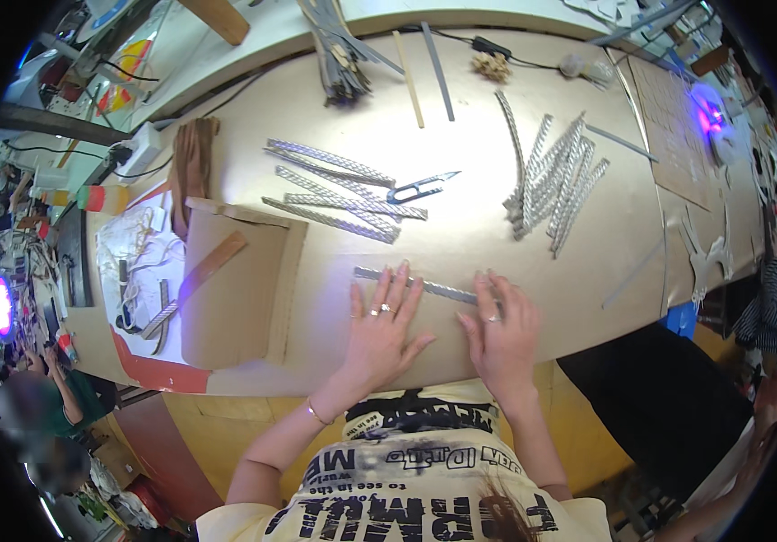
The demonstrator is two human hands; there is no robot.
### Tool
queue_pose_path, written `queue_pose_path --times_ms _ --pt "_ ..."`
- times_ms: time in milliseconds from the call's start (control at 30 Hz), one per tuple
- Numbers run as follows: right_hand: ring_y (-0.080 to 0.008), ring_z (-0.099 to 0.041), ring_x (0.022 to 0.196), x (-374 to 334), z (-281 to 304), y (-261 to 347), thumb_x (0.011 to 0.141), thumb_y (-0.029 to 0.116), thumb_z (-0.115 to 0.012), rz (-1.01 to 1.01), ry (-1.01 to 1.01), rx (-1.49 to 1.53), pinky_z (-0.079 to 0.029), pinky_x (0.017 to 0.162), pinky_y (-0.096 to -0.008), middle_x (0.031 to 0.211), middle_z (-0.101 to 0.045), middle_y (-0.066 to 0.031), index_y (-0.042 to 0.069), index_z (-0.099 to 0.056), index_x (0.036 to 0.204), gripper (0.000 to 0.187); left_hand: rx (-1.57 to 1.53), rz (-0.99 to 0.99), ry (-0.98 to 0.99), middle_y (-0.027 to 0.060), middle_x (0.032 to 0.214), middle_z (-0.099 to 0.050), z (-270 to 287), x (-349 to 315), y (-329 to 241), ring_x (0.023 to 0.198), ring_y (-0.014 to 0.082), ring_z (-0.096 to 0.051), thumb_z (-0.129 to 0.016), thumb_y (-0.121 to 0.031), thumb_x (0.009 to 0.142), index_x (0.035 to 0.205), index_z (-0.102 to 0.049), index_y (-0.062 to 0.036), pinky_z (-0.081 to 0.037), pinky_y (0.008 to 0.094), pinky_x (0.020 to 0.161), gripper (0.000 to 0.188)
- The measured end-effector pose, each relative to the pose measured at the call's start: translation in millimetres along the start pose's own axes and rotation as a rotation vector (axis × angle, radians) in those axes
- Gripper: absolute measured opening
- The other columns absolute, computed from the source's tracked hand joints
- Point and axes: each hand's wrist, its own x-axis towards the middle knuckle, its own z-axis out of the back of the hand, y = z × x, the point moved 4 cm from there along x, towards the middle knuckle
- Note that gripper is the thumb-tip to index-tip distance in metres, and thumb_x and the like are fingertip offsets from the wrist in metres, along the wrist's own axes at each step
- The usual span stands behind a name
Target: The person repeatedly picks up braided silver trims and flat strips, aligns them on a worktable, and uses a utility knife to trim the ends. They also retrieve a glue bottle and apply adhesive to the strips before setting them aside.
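A grey braided strip (447,290) lies crosswise on the brown table covering in front of me. My left hand (384,325) rests flat over its left part, fingers spread and pressing it down. At the strip's right end, my right hand (506,330) has its fingers bent over it and the thumb close by; the very end is hidden beneath them. Beyond my hands lie small thread snips (424,187), touching a loose group of similar braided strips (334,194). A larger pile of these strips (555,176) is at the right.
At the left stands a cardboard box (230,303) with a brown strip on it, beside a white sheet (149,271) holding cords. A bundle of grey strips (343,72) lies at the back. Other people are at the far left and right edges.
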Motion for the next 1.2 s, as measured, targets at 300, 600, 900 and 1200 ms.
queue_pose_path --times_ms 300,600,900,1200 --pt "-0.025 -0.059 0.095 42 3 13 0.087 0.02 -0.068 -0.063 0.263 0.333 -0.043 0.084 -0.04 0.099 -0.064 -0.0073 0.008 -0.065 0.093 0.014 -0.152 0.075 -0.569 0.0449 0.146 -0.017 4 -55 17 0.14 0.0572 -0.018 -0.076 -0.024 0.08 0.133 -0.047 0.0002 -0.01 0.0682 0.111 0.065" --pt "-0.0283 -0.058 0.104 160 -18 33 0.088 0.031 -0.069 -0.043 -0.165 0.169 -0.044 0.088 -0.0409 0.112 -0.062 -0.0151 0.004 -0.062 0.115 0.038 -0.083 0.09 -0.583 0.0423 0.148 -0.019 11 -41 16 0.141 0.0544 -0.019 -0.074 -0.021 0.081 0.13 -0.052 -0.0024 -0.006 0.0643 0.114 0.058" --pt "-0.032 -0.065 0.096 197 -9 -79 0.088 0.025 -0.068 -0.446 0.091 -0.201 -0.042 0.093 -0.0423 0.102 -0.068 -0.0173 -0.001 -0.065 0.115 0.037 -0.164 0.094 -0.513 0.0358 0.153 -0.017 16 -15 8 0.144 0.0508 -0.018 -0.07 -0.016 0.083 0.13 -0.055 -0.0107 -0.004 0.0643 0.114 0.05" --pt "-0.0054 -0.058 0.079 134 34 -60 0.092 0.017 -0.067 -0.394 0.262 0.932 -0.048 0.068 -0.0224 0.085 -0.067 -0.0018 -0.004 -0.068 0.108 0.026 -0.352 -0.057 -0.576 0.031 0.15 -0.03 45 -3 -8 0.141 0.0465 -0.03 -0.068 -0.01 0.082 0.125 -0.059 -0.0072 -0.006 0.0609 0.116 0.044"
